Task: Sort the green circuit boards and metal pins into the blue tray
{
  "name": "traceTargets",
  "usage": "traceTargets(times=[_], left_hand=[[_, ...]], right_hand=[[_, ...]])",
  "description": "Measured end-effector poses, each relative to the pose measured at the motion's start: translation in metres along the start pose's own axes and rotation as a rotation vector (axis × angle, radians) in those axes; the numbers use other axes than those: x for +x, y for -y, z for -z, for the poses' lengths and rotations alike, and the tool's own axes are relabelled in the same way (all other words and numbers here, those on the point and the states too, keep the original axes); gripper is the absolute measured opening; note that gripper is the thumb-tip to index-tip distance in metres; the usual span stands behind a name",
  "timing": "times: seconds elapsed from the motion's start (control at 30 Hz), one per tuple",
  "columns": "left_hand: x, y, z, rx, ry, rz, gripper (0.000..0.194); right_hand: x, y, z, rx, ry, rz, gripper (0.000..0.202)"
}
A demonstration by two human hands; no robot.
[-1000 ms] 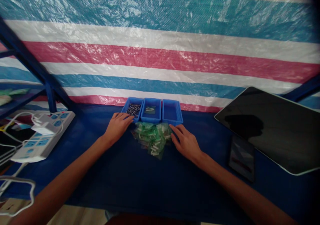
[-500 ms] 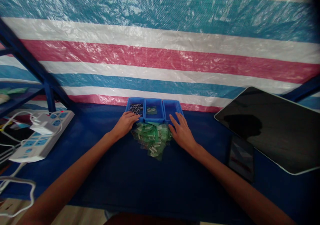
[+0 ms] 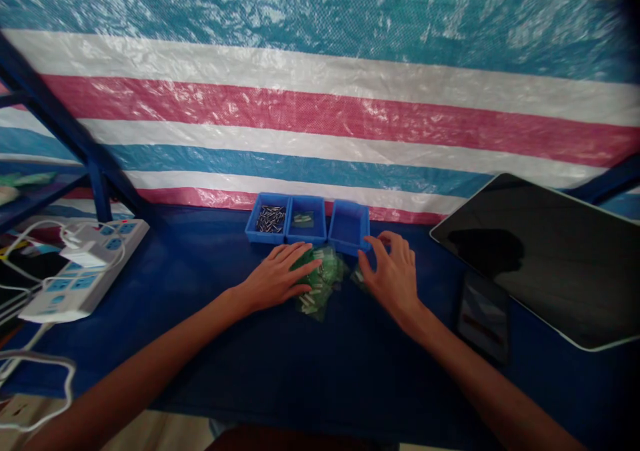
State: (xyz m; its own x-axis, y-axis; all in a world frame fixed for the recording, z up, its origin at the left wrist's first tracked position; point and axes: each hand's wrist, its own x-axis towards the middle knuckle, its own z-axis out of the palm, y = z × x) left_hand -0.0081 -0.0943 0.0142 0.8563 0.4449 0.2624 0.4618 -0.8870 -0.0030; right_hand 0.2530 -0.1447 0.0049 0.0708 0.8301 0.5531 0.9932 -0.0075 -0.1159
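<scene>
My left hand (image 3: 274,279) lies with fingers spread on the left part of a pile of small clear-green bags (image 3: 325,277) with metal pieces inside. Curved but apart, the fingers of my right hand (image 3: 393,271) are beside the front right corner of the right blue bin (image 3: 349,249). A small bag (image 3: 359,277) lies partly hidden under that hand. Loose metal pins (image 3: 271,219) fill the left blue bin (image 3: 253,227). One small bag (image 3: 303,219) rests in the middle blue bin (image 3: 306,239). Nothing shows inside the right bin.
A white power strip (image 3: 93,271) with plugs and cables lies at the left. At the right are a large dark panel (image 3: 550,257) with a pale rim and a dark phone-like device (image 3: 483,317). A striped sheet (image 3: 320,114) hangs behind the blue table (image 3: 300,384).
My left hand has moved right, from the left bin onto the bags. My right hand has shifted right. The right bin now sits slightly apart and turned, and a small bag shows by my right hand.
</scene>
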Motion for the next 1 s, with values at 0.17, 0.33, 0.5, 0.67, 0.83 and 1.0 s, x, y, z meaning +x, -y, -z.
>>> traceTargets(times=[0.17, 0.33, 0.5, 0.67, 0.83, 1.0], left_hand=[[-0.001, 0.003, -0.009, -0.045, 0.049, 0.068, 0.055], [-0.008, 0.0, -0.005, -0.124, 0.047, 0.018, 0.057], [-0.021, 0.005, 0.001, -0.119, 0.106, -0.003, 0.058], [-0.025, 0.006, -0.005, -0.079, 0.116, 0.032, 0.078], [-0.02, -0.003, -0.015, -0.045, 0.079, 0.066, 0.085], [-0.016, 0.006, -0.014, -0.052, 0.078, 0.075, 0.072]], right_hand=[[-0.029, -0.014, -0.007, 0.037, 0.212, 0.065, 0.035], [-0.04, -0.008, -0.02, 0.155, 0.254, 0.209, 0.033], [-0.04, 0.003, -0.022, 0.399, 0.273, 0.218, 0.036], [-0.026, 0.0, -0.025, 0.564, 0.258, 0.102, 0.059], [-0.007, -0.002, -0.035, 0.572, 0.185, 0.066, 0.047], [-0.001, -0.001, -0.03, 0.51, 0.207, 0.065, 0.04]])
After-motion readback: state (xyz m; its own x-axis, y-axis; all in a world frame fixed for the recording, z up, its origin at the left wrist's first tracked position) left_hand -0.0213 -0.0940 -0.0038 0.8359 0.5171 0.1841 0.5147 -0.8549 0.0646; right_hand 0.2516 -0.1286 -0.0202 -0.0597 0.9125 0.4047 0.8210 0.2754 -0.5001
